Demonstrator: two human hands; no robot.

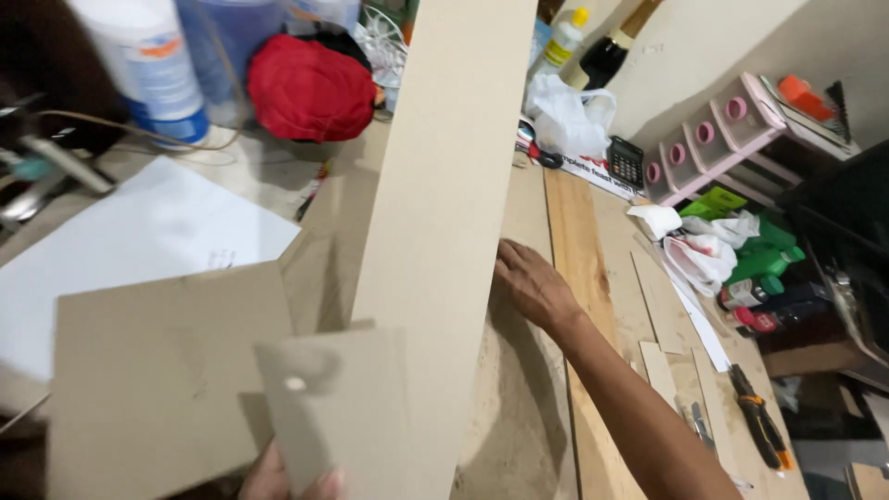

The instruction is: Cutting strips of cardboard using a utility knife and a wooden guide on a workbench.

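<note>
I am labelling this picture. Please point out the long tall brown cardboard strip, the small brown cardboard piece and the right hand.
long tall brown cardboard strip (444, 185), head view, middle of its face
small brown cardboard piece (343, 398), head view, centre
right hand (532, 282), head view, back of hand

A dusty wooden workbench (519, 435) carries a white sheet (139, 250), pliers (759, 428), a calculator (626, 162) and plastic bags (569, 116).

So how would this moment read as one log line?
left hand: gripping small cardboard piece | right hand: flat against long cardboard strip | pliers: lying on workbench
</note>
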